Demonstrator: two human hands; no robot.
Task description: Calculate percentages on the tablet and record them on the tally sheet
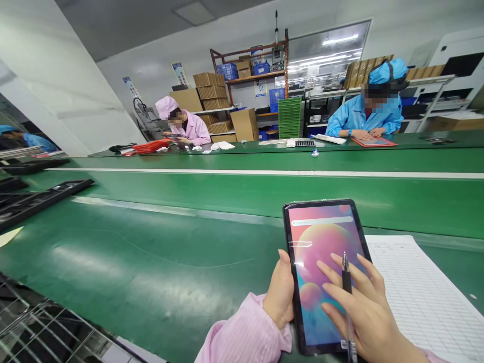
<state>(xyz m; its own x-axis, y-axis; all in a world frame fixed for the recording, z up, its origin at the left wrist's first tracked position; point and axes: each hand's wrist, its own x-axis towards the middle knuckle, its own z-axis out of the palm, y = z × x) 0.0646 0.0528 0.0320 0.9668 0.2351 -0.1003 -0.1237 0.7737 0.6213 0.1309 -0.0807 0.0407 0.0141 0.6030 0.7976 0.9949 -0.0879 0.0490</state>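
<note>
Two bare hands work on one black-framed tablet with a lit pink and teal screen point(325, 272), which lies low in the head view on a glossy green conveyor belt point(159, 262); the left hand point(280, 296), in a pale pink sleeve point(245, 338), grips the tablet's left edge, thumb up along the frame; the right hand point(359, 307) lies spread over the lower right of the screen, fingers loosely curved, with a slim dark pen point(346, 287) held between the fingers and pointing away from the person.

The step in hand looks like a check of the screen by touch, the tablet steadied at one side while the fingers rest on the glass; the next move probably calls for a light, exact touch from the right hand and a firm hold from the left, so the tablet does not slide on the smooth belt.

Just right of the right hand, a white sheet ruled in a fine grid point(419, 297) lies partly under the tablet; its writing is too small to read; left of the left hand, well apart, black moulded trays point(41, 199) and a wire rack point(41, 327) are cut off by the frame.

Beyond both hands, across the belt, a person in a pink coat point(191, 128) and a person in a blue coat point(363, 118) sit at their own work; what they handle is hard to make out; the tablet's lower edge, the pen's lower end and the right wrist run out of view.
</note>
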